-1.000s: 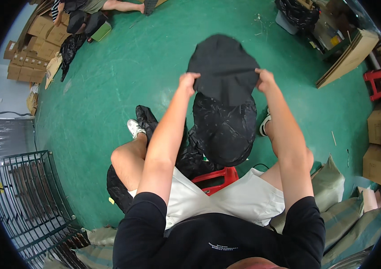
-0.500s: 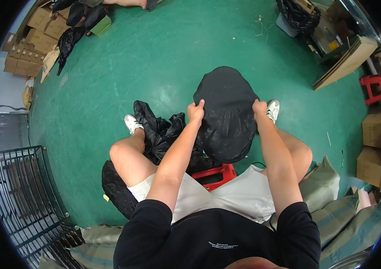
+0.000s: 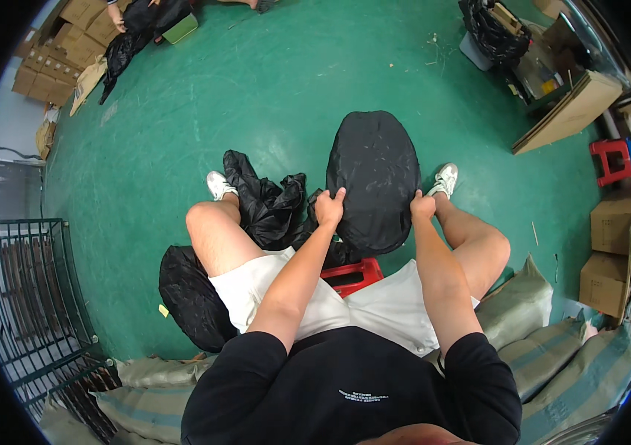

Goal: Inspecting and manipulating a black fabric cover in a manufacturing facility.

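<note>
Between my knees I hold up a black oval fabric cover [image 3: 375, 174], its surface fairly smooth with a few creases. My left hand [image 3: 330, 208] is closed on its left edge, thumb on top. On the opposite edge my right hand [image 3: 423, 205] grips it the same way. A crumpled heap of black thin sheeting [image 3: 263, 200] lies on the floor by my left foot, partly behind my left forearm. Beside my left thigh rests another rounded black cover or bundle [image 3: 193, 300]. Part of a red plastic stool [image 3: 356, 277] shows between my thighs.
Stuffed woven sacks [image 3: 538, 348] lie close on my right, more [image 3: 152, 404] behind left. A dark metal rack [image 3: 30, 297] stands left. Cardboard boxes [image 3: 608, 256], a red stool [image 3: 612, 162] and leaning cardboard [image 3: 571, 111] line the right. Another person's hand [image 3: 116, 18] shows far left.
The cover has become a narrower, more upright oval. Both hands have slid down toward me along its edges. Far left, the other person's hand has come into view.
</note>
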The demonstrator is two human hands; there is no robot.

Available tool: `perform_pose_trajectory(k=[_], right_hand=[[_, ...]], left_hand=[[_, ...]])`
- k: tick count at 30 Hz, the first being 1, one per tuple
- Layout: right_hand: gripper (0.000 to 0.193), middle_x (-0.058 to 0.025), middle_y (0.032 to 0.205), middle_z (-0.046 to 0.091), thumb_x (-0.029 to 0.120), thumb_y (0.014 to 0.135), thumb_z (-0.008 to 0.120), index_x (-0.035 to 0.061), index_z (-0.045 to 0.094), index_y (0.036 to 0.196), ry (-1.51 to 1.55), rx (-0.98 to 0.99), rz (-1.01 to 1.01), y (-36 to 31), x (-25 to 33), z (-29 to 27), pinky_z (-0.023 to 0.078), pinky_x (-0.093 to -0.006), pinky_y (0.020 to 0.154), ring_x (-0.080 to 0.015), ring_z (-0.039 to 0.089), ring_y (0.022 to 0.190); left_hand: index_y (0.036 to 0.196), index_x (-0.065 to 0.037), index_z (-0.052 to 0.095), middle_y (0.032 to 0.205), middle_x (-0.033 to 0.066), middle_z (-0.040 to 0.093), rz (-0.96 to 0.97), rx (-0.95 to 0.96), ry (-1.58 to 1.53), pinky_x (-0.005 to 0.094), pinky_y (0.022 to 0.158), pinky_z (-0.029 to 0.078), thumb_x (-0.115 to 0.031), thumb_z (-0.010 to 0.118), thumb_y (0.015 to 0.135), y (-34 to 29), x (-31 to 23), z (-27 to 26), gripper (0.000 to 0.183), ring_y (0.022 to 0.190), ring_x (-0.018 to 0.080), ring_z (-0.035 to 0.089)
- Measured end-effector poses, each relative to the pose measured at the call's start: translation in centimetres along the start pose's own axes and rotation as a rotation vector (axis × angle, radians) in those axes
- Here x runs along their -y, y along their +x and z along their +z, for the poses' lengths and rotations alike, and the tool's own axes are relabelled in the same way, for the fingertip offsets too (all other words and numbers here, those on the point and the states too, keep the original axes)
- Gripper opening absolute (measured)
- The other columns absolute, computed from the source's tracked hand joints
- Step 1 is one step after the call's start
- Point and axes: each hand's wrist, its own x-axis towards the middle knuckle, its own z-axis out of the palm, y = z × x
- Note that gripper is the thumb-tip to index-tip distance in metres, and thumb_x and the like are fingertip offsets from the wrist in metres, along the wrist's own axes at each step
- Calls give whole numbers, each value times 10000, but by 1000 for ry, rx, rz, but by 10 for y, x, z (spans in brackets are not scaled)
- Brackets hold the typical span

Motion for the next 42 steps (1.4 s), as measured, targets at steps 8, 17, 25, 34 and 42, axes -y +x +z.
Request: perform_pose_trajectory(k=[8, 17, 25, 34, 42], right_hand=[[434, -250, 1109, 650, 392, 931, 566, -11, 658, 1063, -42, -18, 72, -11, -3, 12, 496, -487, 893, -401, 628, 1043], [562, -188, 1445, 395, 324, 869, 645, 66, 455, 1330, -136, -328, -910, -43, 23, 1, 275, -518, 1095, -367, 339, 1367], [807, -155, 1610, 20, 616, 923, 387, 199, 104, 1554, -707, 78, -1107, -68, 17, 30, 37, -598, 1151, -373, 26, 1477], [829, -158, 1607, -76, 645, 932, 328, 192, 24, 1557, -817, 236, -1007, -63, 26, 29, -19, -590, 1153, -368, -71, 1477], [832, -157, 1607, -80, 650, 930, 333, 200, 19, 1556, -784, 237, -1019, -62, 24, 32, -20, -595, 1150, -369, -72, 1477]], left_hand=[[816, -8, 633, 697, 74, 646, -140, 362, -448, 278, 473, 462, -289, 746, 842, -37, 27, -6, 304, 517, 137, 595], [716, -51, 567, 634, 56, 632, -12, 408, -370, 273, 486, 461, -251, 748, 819, -37, 37, -19, 289, 511, 130, 602], [958, -71, 661, 796, 70, 659, -288, 525, 22, 293, 603, 496, -243, 702, 785, -16, 149, -25, 248, 691, 186, 645], [1280, -129, 605, 1561, 136, 245, -143, 277, 970, 527, 1144, 187, -336, 610, 820, -37, 116, -34, 505, 1454, 325, 184], [1115, -113, 688, 1346, 107, 537, -268, 367, 762, 431, 1007, 407, -277, 636, 816, 6, 125, -46, 345, 1267, 296, 488]])
